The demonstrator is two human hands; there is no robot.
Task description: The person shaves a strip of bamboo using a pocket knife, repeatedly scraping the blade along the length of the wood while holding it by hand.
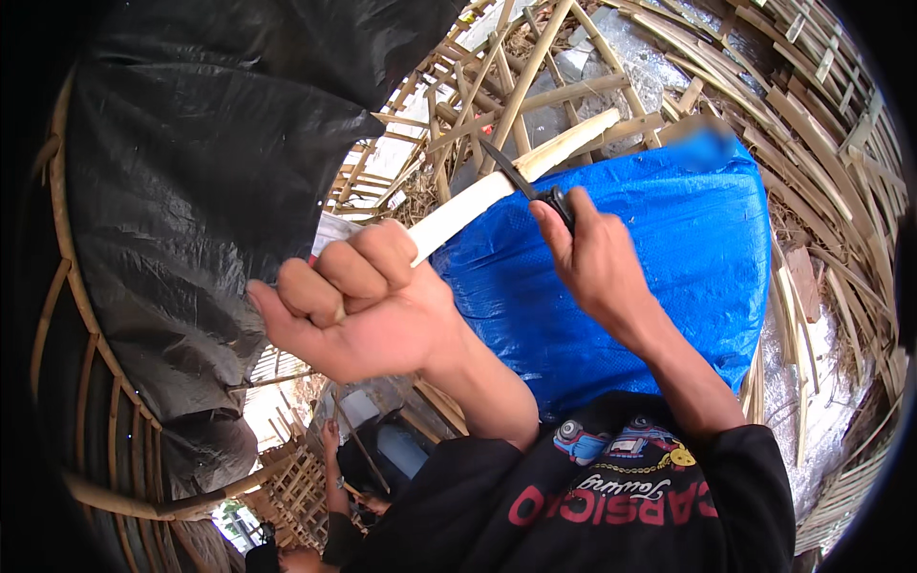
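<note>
Wearer's got a black T-shirt [750, 506] on, short sleeves; I see bare forearms below both, and the left hand [358, 291] and right hand [597, 258] are bare too. Front print, as my feed shows it: small cartoon vehicles [579, 442] on top (blue one's clearest, the rest I can't fully read), then yellow chain [626, 468] with round yellow pendant [683, 456], white script [638, 486], chunky red lettering [604, 506] lowest.

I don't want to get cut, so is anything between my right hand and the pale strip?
Yes, the knife: gripped in your right hand, it crosses the pale strip in view. Nothing else shows between them.
</note>
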